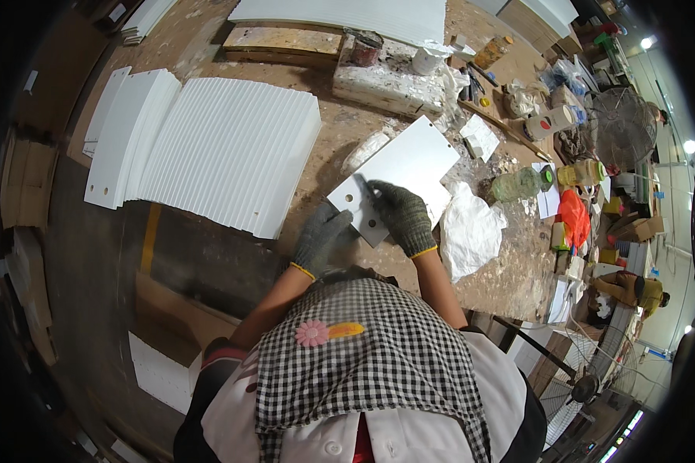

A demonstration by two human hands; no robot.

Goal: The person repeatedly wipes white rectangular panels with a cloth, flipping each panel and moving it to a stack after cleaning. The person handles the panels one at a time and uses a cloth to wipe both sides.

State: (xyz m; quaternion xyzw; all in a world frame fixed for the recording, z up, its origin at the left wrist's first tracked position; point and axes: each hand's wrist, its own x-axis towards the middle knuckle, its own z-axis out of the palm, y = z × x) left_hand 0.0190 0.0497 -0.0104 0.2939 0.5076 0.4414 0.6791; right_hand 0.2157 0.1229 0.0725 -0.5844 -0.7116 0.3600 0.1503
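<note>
A white rectangular panel [411, 163] with several drilled holes lies at a slant on the workbench in front of me. My left hand [320, 238], in a dark grey knitted glove, is closed at the panel's near left edge, its thumb by the holed corner. Across the panel's near end rests my right hand [401, 216], gloved the same way. Its fingers are bent and pressed together on the white face; whatever may be under them is hidden. A crumpled white cloth [471, 231] lies to the right of that hand. Another white wad [365, 151] sits beside the panel's far left edge.
A long row of stacked white panels [232, 147] covers the bench's left. Behind the work stands a paint-stained block [390, 81] carrying a dark red can [366, 51]. Bottles, including a greenish one [521, 184], and a wooden stick [510, 131] are at right. A person [633, 289] works beyond.
</note>
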